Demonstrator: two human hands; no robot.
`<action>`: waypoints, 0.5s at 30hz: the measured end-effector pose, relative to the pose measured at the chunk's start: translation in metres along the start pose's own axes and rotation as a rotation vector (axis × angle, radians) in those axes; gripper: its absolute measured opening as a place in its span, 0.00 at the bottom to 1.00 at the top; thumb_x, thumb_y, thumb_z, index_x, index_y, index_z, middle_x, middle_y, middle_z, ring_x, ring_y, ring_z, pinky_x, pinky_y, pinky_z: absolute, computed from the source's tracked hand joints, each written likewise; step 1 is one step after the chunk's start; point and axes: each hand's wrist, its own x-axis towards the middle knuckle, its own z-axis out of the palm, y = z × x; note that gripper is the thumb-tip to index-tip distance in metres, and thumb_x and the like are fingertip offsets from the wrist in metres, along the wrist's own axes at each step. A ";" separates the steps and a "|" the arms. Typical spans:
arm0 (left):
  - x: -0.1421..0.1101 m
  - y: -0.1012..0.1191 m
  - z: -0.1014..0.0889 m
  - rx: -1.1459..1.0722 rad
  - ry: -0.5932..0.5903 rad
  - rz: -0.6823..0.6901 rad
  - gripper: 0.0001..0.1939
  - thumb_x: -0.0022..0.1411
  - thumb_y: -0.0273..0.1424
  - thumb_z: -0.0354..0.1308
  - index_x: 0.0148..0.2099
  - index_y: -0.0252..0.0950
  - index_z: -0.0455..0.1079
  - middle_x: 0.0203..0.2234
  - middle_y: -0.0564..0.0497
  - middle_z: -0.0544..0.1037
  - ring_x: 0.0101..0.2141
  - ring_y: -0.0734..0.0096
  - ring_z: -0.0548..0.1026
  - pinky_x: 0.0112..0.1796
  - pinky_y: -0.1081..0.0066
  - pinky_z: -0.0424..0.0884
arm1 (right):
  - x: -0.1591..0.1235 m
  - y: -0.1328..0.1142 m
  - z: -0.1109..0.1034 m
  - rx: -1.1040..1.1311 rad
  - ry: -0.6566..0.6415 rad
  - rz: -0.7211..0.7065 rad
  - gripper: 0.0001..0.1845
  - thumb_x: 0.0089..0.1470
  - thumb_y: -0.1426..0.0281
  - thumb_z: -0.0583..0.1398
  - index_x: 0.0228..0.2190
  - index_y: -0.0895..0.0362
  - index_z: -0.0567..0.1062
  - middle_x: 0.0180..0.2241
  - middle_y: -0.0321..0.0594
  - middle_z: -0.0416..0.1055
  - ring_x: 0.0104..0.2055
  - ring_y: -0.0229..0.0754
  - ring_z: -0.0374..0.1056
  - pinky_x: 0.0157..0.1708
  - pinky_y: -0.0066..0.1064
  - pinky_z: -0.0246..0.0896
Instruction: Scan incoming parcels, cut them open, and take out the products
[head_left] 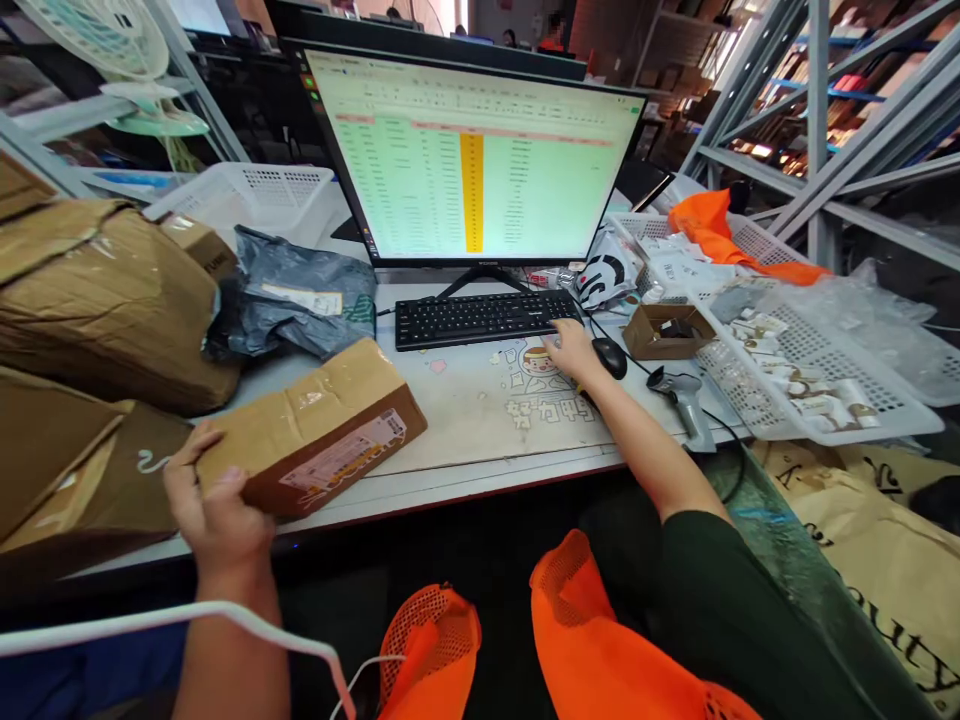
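A brown cardboard box (307, 405) with a shipping label along its side is tilted over the desk's left front edge. My left hand (221, 500) grips its near left end, thumb on one side and fingers around the other. Over the right end of a black keyboard (480, 322) rests my right hand (571, 352), its fingers apart on the keys and nothing in it. A black mouse (609, 357) sits just right of that hand. Behind the keyboard stands a monitor (487, 160) showing a spreadsheet with a yellow column.
Large cardboard boxes (97, 300) and a grey plastic parcel (300, 290) crowd the left. On the right lie a barcode scanner (684, 405), a small open box (666, 335) and a white basket (825, 425) of small rolls. A white cable (247, 620) crosses near my left forearm.
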 end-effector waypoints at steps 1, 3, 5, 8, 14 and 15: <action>0.003 0.003 0.000 -0.098 0.003 -0.008 0.29 0.54 0.35 0.52 0.57 0.51 0.77 0.62 0.61 0.75 0.67 0.48 0.68 0.70 0.47 0.61 | 0.012 -0.007 0.008 -0.035 -0.024 -0.009 0.31 0.67 0.65 0.56 0.66 0.68 0.67 0.67 0.60 0.66 0.69 0.59 0.55 0.67 0.48 0.50; 0.008 0.006 -0.004 -0.242 0.001 -0.029 0.27 0.50 0.34 0.53 0.50 0.52 0.81 0.56 0.64 0.80 0.65 0.47 0.70 0.70 0.46 0.62 | 0.027 -0.014 0.019 -0.092 -0.056 0.003 0.32 0.68 0.65 0.54 0.68 0.69 0.64 0.66 0.63 0.66 0.69 0.62 0.52 0.66 0.53 0.46; 0.012 0.004 -0.006 -0.260 -0.007 -0.041 0.26 0.49 0.34 0.52 0.49 0.51 0.82 0.55 0.63 0.81 0.65 0.46 0.71 0.69 0.45 0.62 | 0.034 -0.015 0.025 -0.121 -0.037 0.037 0.32 0.69 0.64 0.53 0.67 0.69 0.63 0.62 0.65 0.68 0.66 0.62 0.54 0.65 0.54 0.45; 0.020 -0.008 0.002 -0.262 0.032 0.053 0.23 0.51 0.36 0.52 0.46 0.43 0.82 0.52 0.55 0.82 0.61 0.42 0.74 0.66 0.41 0.66 | 0.043 -0.019 0.027 -0.156 -0.022 0.079 0.31 0.70 0.59 0.53 0.63 0.69 0.69 0.60 0.66 0.67 0.64 0.62 0.53 0.63 0.53 0.45; 0.027 -0.019 0.025 -0.072 0.200 0.337 0.18 0.68 0.37 0.51 0.45 0.30 0.77 0.46 0.38 0.83 0.50 0.42 0.81 0.54 0.41 0.75 | 0.016 -0.024 0.006 -0.150 -0.034 0.112 0.33 0.69 0.58 0.54 0.66 0.67 0.67 0.64 0.65 0.64 0.66 0.63 0.55 0.64 0.52 0.48; 0.020 -0.012 0.025 0.023 0.247 0.431 0.17 0.70 0.37 0.52 0.47 0.30 0.77 0.48 0.37 0.82 0.54 0.43 0.78 0.57 0.40 0.72 | -0.002 -0.019 0.001 -0.150 -0.045 0.124 0.34 0.69 0.58 0.54 0.67 0.66 0.65 0.64 0.64 0.65 0.66 0.63 0.57 0.63 0.52 0.50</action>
